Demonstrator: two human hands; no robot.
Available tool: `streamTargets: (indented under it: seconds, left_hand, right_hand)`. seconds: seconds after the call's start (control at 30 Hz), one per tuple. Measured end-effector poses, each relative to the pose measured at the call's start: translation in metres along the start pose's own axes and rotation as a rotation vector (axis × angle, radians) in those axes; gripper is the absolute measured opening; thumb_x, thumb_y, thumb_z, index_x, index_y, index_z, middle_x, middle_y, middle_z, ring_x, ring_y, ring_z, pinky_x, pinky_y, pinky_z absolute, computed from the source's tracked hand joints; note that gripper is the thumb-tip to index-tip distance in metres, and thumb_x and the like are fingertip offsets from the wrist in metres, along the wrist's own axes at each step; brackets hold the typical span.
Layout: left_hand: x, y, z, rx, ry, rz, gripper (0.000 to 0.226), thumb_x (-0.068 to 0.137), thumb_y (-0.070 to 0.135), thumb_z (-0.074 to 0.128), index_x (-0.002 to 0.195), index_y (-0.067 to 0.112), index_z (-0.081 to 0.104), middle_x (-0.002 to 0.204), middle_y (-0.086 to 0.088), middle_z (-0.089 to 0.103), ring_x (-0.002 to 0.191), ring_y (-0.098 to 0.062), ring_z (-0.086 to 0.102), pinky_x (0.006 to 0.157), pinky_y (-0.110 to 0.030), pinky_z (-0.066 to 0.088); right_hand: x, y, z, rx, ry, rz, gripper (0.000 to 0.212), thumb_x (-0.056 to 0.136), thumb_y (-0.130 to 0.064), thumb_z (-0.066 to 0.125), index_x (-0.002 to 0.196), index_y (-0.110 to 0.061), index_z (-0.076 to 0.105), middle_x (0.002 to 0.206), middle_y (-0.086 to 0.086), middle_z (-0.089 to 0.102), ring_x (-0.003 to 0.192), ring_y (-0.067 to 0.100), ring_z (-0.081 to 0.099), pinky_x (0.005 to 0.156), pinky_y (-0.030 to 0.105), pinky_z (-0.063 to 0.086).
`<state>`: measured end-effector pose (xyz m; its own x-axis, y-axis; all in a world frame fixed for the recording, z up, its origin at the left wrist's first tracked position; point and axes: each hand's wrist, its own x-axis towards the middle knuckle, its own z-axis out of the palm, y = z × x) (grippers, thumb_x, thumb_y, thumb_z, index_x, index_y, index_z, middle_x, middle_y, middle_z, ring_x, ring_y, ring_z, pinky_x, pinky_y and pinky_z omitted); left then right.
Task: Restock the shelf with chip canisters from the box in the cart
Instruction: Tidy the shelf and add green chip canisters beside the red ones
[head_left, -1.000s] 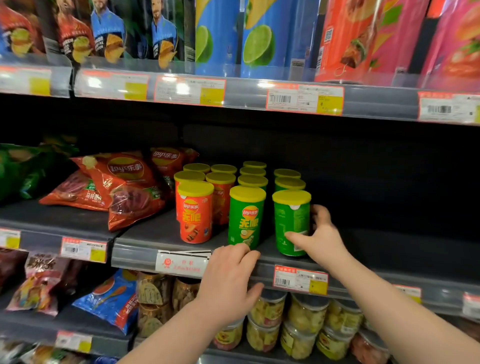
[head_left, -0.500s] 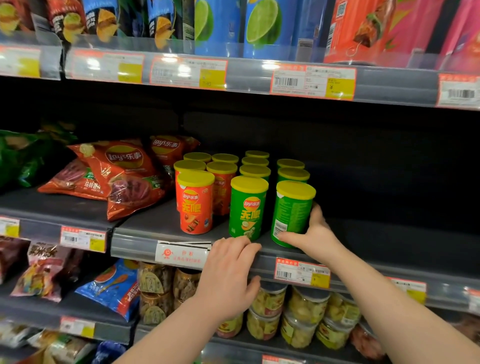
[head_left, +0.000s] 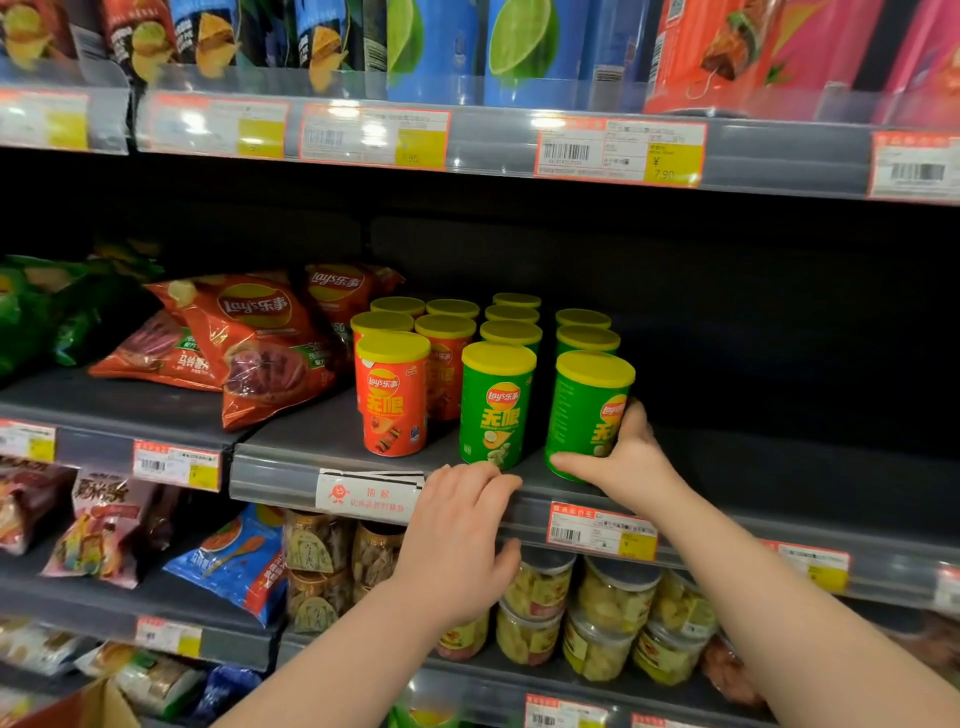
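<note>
Chip canisters (head_left: 497, 402) stand in four rows on middle shelf (head_left: 779, 470); twelve lids counted: five in two red rows, seven in two green; right hand (head_left: 631, 462) grips front green canister (head_left: 576, 410) of rightmost row, likely seating it; left hand (head_left: 457, 540) curls over shelf edge (head_left: 275, 475), holds no canister; bare shelf to right suggests restocking only partly done.

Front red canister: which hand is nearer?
Left. The left hand holds the shelf lip below-right of the red canister; the right hand holds the far green canister.
</note>
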<state>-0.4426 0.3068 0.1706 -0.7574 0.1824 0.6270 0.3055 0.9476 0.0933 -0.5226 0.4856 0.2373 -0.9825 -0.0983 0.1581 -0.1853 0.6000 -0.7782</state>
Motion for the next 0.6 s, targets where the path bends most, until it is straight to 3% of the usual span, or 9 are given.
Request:
streamTargets:
  seconds: [0.17, 0.6]
  left_hand:
    - [-0.001, 0.002, -0.004, 0.0, -0.033, -0.017, 0.051, 0.071, 0.045, 0.047, 0.115, 0.021, 0.057, 0.109, 0.002, 0.059, 0.099, -0.018, 0.056, 0.091, -0.035, 0.046]
    - [0.0, 0.005, -0.014, 0.033, -0.118, -0.031, 0.053, 0.071, 0.045, 0.046, 0.115, 0.019, 0.061, 0.109, 0.002, 0.06, 0.098, -0.019, 0.059, 0.09, -0.035, 0.048]
  right_hand:
    - [-0.001, 0.001, -0.003, -0.028, -0.027, 0.023, 0.081, 0.074, -0.024, 0.077, 0.137, -0.013, 0.027, 0.133, 0.01, 0.046, 0.117, 0.025, 0.048, 0.093, 0.034, 0.04]
    - [-0.006, -0.003, -0.003, -0.082, -0.016, -0.005, 0.068, 0.076, -0.027, 0.077, 0.131, -0.01, 0.039, 0.133, 0.012, 0.046, 0.121, 0.026, 0.046, 0.092, 0.031, 0.038]
